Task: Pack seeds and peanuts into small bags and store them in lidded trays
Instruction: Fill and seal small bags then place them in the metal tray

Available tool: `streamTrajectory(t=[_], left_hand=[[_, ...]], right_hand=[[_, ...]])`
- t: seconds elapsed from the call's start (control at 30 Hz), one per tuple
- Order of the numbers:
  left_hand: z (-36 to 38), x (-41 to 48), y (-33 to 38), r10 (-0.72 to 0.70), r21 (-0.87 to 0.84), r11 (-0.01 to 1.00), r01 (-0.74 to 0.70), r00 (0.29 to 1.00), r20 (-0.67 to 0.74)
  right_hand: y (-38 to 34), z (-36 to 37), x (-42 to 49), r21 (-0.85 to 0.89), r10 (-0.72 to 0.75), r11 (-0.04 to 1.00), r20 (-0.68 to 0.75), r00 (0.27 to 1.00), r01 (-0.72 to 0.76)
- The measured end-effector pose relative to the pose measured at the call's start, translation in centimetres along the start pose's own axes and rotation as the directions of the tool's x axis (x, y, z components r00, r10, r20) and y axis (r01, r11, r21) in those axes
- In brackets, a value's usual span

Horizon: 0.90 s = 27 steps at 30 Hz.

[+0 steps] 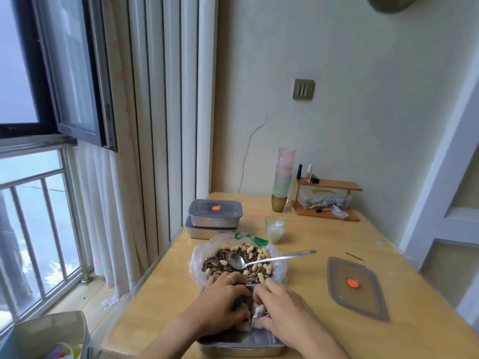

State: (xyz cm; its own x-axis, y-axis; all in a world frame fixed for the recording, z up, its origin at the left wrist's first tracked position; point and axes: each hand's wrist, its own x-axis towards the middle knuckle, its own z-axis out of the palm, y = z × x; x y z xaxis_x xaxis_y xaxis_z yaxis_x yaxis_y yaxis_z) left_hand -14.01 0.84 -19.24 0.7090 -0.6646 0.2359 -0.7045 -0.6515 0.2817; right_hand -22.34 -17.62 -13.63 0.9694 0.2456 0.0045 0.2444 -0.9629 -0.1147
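Observation:
An open steel tray [243, 349] sits at the table's near edge. Both my hands are inside it. My left hand [220, 304] and my right hand [282, 307] curl around a small clear filled bag [255, 313] between them; most of the bag is hidden. Just beyond the tray lies a clear plastic bag [197, 257] spread open with sunflower seeds and peanuts [248, 252], and a metal spoon [272, 258] rests on the pile. The tray's grey lid [355, 287] with an orange dot lies flat to the right.
Two lidded steel trays [215, 216] are stacked at the back left of the wooden table [324, 244]. A green cup [275, 229], a stack of coloured cups [282, 180] and a small wooden shelf [329, 200] stand behind. A window and curtain are at the left.

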Motion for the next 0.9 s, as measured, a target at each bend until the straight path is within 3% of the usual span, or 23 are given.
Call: streamTrajectory(t=[0.17,0.3,0.4,0.53,0.73,0.9], left_hand=[[-1.3,1.0,-1.5,-0.015,-0.25,0.968,0.003,0.999,-0.044],[-1.8,2.2,-5.3,-0.142,-0.14,0.985,0.099,0.928,-0.346],[-1.5,2.8,-9.1,-0.273,-0.144,0.962,0.233,0.849,-0.452],[-0.2,2.6,-12.5,-0.344,-0.284,0.928,0.243,0.851,-0.397],[1.8,2.9,-14.2,-0.311,-0.298,0.93,0.216,0.893,-0.325],[2.1,3.0,-15.0,-0.325,-0.35,0.914,0.207,0.889,-0.323]], right_hand=[[1.2,-3.0,2.5,0.114,-0.011,0.993,0.098,0.995,0.0],[4.2,-5.2,7.0,0.217,0.094,0.973,-0.06,0.994,-0.079],[7.7,-6.1,11.4,0.195,0.199,0.965,-0.118,0.973,-0.174],[12.9,-6.4,16.5,0.145,0.335,0.935,-0.063,0.94,-0.324],[16.2,-5.5,22.0,0.156,0.333,0.935,-0.066,0.941,-0.32],[17.0,-5.2,25.2,0.103,0.399,0.916,-0.164,0.902,-0.387]])
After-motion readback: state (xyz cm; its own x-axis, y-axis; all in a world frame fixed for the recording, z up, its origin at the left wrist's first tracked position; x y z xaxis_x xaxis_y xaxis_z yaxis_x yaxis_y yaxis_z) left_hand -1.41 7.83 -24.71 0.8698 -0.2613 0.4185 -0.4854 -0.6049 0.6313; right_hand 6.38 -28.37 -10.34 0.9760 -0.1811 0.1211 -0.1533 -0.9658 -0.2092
